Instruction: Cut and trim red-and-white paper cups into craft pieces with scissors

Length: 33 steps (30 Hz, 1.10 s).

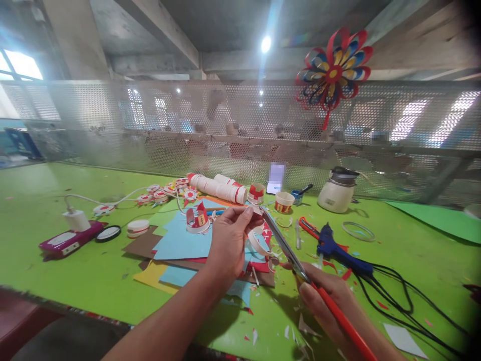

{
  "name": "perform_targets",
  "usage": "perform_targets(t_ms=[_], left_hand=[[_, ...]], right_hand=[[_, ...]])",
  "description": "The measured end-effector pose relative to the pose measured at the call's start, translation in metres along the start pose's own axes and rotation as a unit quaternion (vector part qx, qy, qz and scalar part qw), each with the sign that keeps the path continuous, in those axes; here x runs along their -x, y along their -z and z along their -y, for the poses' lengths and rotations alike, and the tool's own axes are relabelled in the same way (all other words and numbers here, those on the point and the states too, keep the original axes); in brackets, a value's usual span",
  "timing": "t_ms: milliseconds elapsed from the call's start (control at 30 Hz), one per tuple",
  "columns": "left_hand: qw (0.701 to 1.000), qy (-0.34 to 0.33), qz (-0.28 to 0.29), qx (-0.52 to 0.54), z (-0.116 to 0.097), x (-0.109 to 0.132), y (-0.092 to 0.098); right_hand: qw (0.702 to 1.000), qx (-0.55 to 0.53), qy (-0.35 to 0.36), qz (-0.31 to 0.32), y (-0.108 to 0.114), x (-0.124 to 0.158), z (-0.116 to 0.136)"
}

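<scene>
My left hand pinches a small white piece of paper between thumb and fingers, above a pile of coloured paper. Fingers of my right hand are wrapped round scissors with long red handles. The blades point up and left, their tips at the paper piece; whether they have cut into it I cannot make out. Below my left fingers hangs or lies a curled white strip. A cut paper cup with red flaps sits on the light blue sheets, left of my hand.
Stacked paper cups lie behind the hands, with a small cup nearby. Rightward are a box cutter, a blue glue gun with its cord, and a white kettle. At left lies a purple power strip. Scraps litter the front.
</scene>
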<state>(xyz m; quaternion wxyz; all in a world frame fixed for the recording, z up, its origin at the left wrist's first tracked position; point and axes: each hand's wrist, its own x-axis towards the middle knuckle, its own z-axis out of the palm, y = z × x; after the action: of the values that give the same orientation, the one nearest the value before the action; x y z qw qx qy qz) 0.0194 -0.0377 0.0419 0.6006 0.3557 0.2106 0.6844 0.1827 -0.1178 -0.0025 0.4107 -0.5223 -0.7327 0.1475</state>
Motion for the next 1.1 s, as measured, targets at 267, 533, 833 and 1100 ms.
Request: perform_targets(t_ms=[267,533,833,1100], left_hand=[[1.0,0.004,-0.003,0.0,-0.0004,0.0003,-0.0008],[1.0,0.004,-0.004,0.002,0.0001,-0.0001,-0.0003],[1.0,0.007,-0.002,0.004,-0.0001,0.0003,-0.0006],[1.0,0.0,0.002,0.001,-0.001,0.0008,-0.0007]], right_hand=[[0.999,-0.045,-0.019,-0.011,-0.0022,0.0015,0.0022],[0.997,-0.072,-0.035,-0.019,-0.0029,0.0021,0.001],[0.993,-0.107,-0.057,0.006,-0.0004,0.0022,0.0041],[0.994,-0.102,-0.044,0.014,0.0003,0.0014,0.0031]])
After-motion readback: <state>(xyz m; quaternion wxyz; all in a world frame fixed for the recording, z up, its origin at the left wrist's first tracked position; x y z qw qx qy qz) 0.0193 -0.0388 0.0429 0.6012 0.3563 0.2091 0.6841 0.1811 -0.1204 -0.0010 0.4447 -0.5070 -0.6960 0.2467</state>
